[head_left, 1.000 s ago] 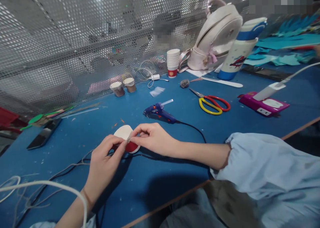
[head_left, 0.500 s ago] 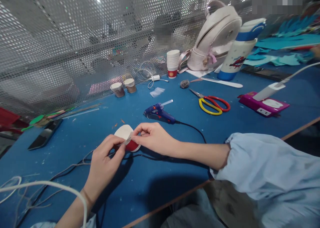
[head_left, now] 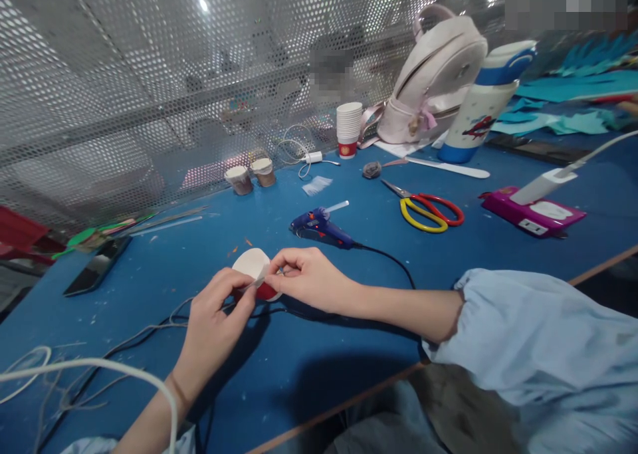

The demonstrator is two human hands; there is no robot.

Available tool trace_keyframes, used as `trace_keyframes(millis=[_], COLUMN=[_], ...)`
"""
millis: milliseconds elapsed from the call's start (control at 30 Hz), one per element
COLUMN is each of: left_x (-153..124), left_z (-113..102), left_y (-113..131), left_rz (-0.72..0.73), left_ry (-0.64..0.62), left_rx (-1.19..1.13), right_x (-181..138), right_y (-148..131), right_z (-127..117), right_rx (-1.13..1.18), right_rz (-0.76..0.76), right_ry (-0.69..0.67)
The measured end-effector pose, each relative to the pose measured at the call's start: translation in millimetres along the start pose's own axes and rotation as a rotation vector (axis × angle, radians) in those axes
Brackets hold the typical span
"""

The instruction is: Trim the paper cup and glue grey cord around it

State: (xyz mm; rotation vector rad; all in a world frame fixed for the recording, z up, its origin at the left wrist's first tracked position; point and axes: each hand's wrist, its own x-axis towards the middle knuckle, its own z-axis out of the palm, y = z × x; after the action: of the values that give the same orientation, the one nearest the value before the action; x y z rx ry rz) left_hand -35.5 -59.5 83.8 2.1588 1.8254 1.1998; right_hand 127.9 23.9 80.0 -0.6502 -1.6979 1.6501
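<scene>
A red and white paper cup (head_left: 250, 262) is on the blue table just behind my fingertips. Over its near side, a thin greyish strip (head_left: 260, 279) spans between my two hands. My left hand (head_left: 219, 311) pinches one end between thumb and fingers. On the other end, the thumb and forefinger of my right hand (head_left: 312, 280) are closed. The strip's material is too small to tell. Beyond my right hand lies a blue glue gun (head_left: 321, 228) with a clear glue stick in its back.
Scissors (head_left: 429, 209) with red and yellow handles lie right of the glue gun. Behind are stacked paper cups (head_left: 349, 131), two wrapped cups (head_left: 263, 172), a backpack (head_left: 431, 82) and a bottle (head_left: 478, 112). A purple power strip (head_left: 533, 213) sits right; a phone (head_left: 97, 268) and cords left.
The view has shifted slightly, so everything appears a little further right. Both hands keep their pinch on the strip, which now looks more edge-on against the cup.
</scene>
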Motion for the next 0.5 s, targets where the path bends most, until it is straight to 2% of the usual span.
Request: trace_keyframes(millis=[500], left_x=[0.5], left_z=[-0.2], left_y=[2.4], left_rz=[0.020], left_ry=[0.002], left_rx=[-0.003], right_x=[-0.1], right_y=[1.2], right_z=[-0.6], right_rx=[-0.024], right_rz=[-0.003], right_ry=[-0.003])
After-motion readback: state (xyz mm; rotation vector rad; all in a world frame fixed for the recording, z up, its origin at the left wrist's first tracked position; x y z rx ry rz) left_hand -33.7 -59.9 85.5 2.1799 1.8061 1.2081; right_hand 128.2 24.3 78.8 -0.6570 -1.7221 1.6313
